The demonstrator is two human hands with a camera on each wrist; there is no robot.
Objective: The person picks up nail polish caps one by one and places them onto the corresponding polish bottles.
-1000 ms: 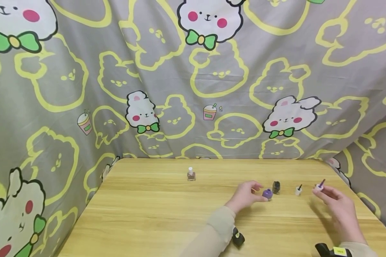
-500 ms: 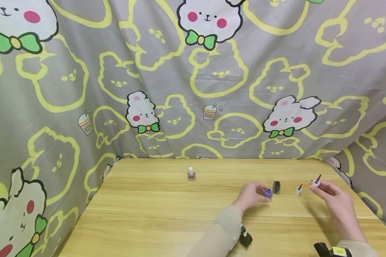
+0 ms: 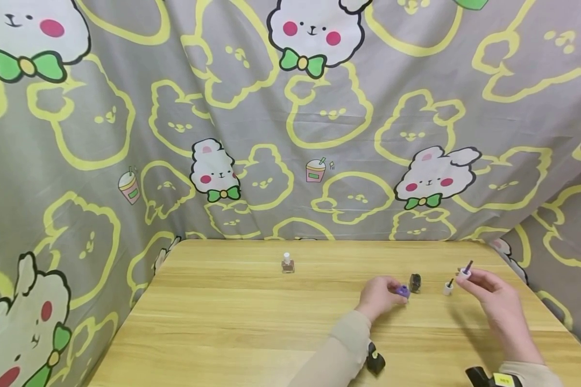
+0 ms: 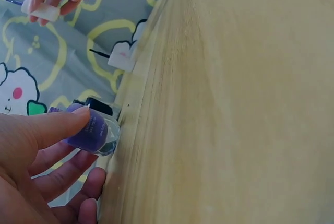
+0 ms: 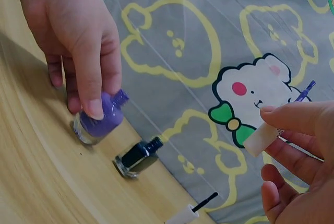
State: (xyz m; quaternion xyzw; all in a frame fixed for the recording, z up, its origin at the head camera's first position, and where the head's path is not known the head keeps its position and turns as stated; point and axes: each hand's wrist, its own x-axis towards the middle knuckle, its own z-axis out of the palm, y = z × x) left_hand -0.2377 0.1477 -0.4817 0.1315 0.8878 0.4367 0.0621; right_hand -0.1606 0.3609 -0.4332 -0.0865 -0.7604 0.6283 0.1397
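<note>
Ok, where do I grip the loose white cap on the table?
I'd pinch the cap by its white sides, coming from the right: it stands upside down, so that keeps clear of the black brush sticking up, and the black bottle sits to the cap's left.

The left hand is gripping 1 purple bottle near 1 dark bottle; the right hand is pinching 1 white cap.

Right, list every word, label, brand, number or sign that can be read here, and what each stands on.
No text is readable for certain.
Purple bottle: small pale print, too blurred to read.
Right wrist's black device, yellow label: dark marks, too small to read.
Left wrist's black device, yellow patch: too small to tell.
</note>
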